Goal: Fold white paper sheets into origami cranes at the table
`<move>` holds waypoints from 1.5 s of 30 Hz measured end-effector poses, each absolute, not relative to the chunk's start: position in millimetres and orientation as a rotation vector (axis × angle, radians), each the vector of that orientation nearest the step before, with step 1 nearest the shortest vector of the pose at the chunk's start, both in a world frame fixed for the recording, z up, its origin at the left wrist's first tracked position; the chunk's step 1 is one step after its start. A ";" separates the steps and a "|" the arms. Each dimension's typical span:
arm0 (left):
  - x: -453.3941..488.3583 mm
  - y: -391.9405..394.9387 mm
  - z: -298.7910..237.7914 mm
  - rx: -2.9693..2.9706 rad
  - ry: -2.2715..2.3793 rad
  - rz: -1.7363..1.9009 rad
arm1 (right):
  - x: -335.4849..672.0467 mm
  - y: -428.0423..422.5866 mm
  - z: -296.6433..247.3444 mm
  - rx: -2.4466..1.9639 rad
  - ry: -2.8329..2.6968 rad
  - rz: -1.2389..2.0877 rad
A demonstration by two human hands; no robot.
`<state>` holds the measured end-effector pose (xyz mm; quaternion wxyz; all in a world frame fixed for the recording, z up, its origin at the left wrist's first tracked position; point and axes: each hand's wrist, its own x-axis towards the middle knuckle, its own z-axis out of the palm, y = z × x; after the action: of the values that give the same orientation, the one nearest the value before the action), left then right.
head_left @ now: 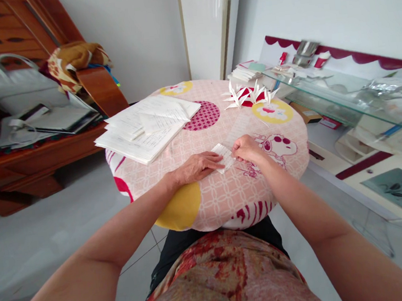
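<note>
A small square of folded white paper (pixel 225 156) with faint lines lies on the round table (pixel 212 192), which has a pink patterned cloth. My left hand (pixel 198 166) rests on the left part of this paper, its fingers stretched out flat over the edge. At the paper's right corner my right hand (pixel 247 148) is closed in a pinch on it; the fingertips are partly hidden. Folded white paper cranes (pixel 248 93) stand at the back right of the table. To the left is a thick stack of handwritten paper sheets (pixel 150 146).
A glass-topped cabinet (pixel 346 99) runs along the right wall, with plastic bags, tins and a red-and-white cup on it. More paper (pixel 245 72) is piled at its near end. On the left, a wooden bench (pixel 45 171) carries a grey bag (pixel 11 89) and a laptop.
</note>
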<state>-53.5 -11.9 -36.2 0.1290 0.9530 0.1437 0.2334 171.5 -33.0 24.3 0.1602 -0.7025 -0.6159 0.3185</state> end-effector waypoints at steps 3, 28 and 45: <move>-54.3 -14.9 -35.1 2.765 0.396 0.646 | 173.4 -32.0 21.3 -1.987 -1.758 0.898; -58.4 -26.0 -36.6 2.704 0.377 0.686 | 175.4 -28.7 14.8 -1.992 -1.751 0.882; -50.8 -35.3 -29.2 2.752 0.357 0.612 | 152.4 -64.9 -5.9 -1.120 -2.380 0.364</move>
<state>-50.8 -35.3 -29.2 0.1495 0.9575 0.1243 0.2129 152.4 -64.9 -5.9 0.2409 -0.4093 -0.8699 0.1332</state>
